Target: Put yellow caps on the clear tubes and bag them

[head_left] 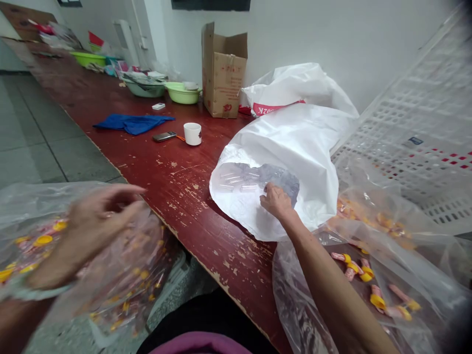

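Observation:
My right hand (pixel 277 200) reaches into the open mouth of a white woven sack (pixel 287 137) lying on the table. Its fingers are curled together at the edge of several clear plastic tubes (pixel 241 179); whatever they pinch is too small to make out. Blurred by motion, my left hand (pixel 101 223) hovers over a clear plastic bag (pixel 121 265) of pink pieces with yellow caps. Its thumb and fingers are apart, and nothing shows between them. To the right, another clear bag (pixel 416 265) holds similar yellow-capped pieces (pixel 376 297).
The worn red table (pixel 184 196) carries a white cup (pixel 192 133), a phone-like device (pixel 164 136), a blue cloth (pixel 133 123), a cardboard box (pixel 224 73) and green basins (pixel 183 93). A white perforated basket (pixel 416 123) leans at the right.

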Demonstrator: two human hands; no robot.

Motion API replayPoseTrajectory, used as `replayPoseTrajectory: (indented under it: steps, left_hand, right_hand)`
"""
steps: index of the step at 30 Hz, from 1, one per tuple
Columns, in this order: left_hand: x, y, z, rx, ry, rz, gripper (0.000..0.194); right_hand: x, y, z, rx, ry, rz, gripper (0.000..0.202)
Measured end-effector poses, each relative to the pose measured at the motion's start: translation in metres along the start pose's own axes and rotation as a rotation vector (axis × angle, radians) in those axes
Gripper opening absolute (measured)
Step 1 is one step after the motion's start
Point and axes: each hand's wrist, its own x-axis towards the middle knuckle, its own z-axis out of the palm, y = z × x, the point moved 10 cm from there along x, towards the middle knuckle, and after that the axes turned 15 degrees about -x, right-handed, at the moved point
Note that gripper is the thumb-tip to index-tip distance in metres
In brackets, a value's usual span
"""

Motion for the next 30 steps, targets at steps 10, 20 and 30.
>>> replayPoseTrajectory:
  steps: [10, 20, 30]
  left_hand:
    - [0.068, 0.041, 0.261, 0.200, -0.380, -0.059, 0.032]
    - [0.044, 0.050, 0.248, 0.030, -0.390, 0.034, 0.033]
    - [-0.042, 0.062, 0.256, -1.287, -0.782, -0.549, 0.035]
  right_hand:
    - [-0.027, 0.006, 0.018, 0.067, -0.015, -0.012, 0.031]
    - [-0.033, 0.013, 0.021, 0.435, 0.000, -0.098, 0.033]
    - [-0.094, -0.017, -0.034, 0.934, 0.291, -0.366, 0.027]
